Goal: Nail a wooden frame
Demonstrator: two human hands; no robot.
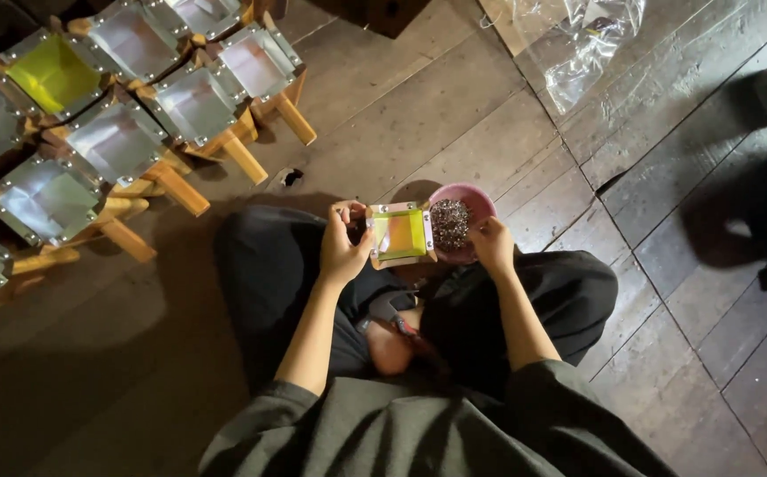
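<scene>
Left hand grips a small wooden frame faced with shiny yellow-green foil, held between both hands. Right hand, fingers curled, touches a pink bowl of small dark pieces just beyond it; whether it pinches anything is unclear.

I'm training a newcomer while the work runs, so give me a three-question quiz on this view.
1. True or false: the left hand holds the small wooden frame with the shiny yellow-green panel.
2. Which is the right hand nearest to? A) the clear plastic bag B) the pink bowl of small metal pieces C) the stacked frames
3. Fill in: the stacked frames lie at the picture's upper ____.

Key: 1 true; 2 B; 3 left.
</scene>
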